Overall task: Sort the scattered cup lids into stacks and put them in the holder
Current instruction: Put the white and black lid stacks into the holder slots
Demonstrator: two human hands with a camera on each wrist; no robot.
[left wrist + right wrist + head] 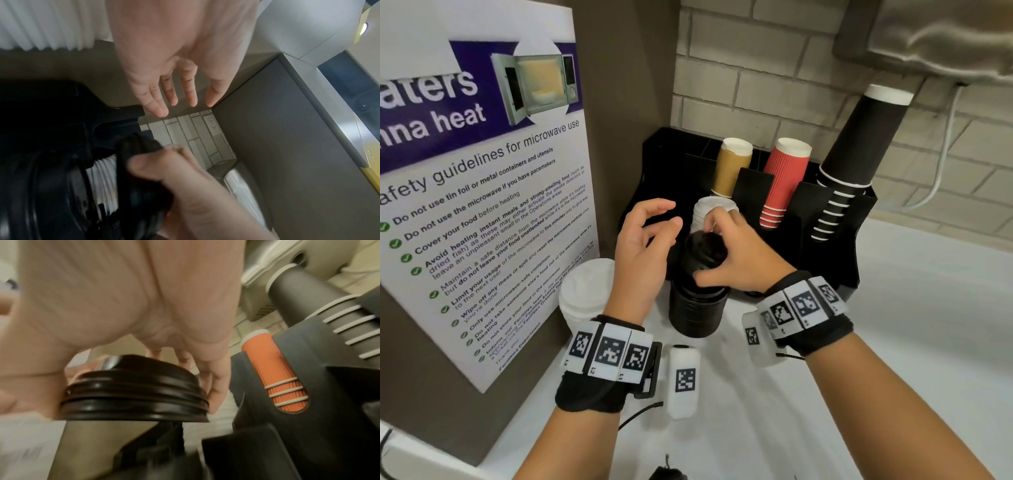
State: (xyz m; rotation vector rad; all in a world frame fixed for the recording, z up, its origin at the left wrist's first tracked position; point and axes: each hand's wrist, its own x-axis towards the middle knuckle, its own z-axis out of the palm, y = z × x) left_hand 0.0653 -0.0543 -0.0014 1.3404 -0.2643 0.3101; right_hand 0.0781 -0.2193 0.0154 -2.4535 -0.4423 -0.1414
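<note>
Three cup stacks in the holder (835, 240): one brown (731, 168), one red (784, 185), one black (859, 154). Lid stacks: two white (585, 291) (710, 210), one black (697, 308).

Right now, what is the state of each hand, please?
Left hand: open, holding nothing.
Right hand: grips a few black lids above the black lid stack.

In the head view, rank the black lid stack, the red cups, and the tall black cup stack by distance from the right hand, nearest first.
1. Black lid stack: directly under the right hand, which grips its top lids.
2. Red cups: in the holder, behind and slightly right of the hand.
3. Tall black cup stack: at the holder's far right end.
</note>
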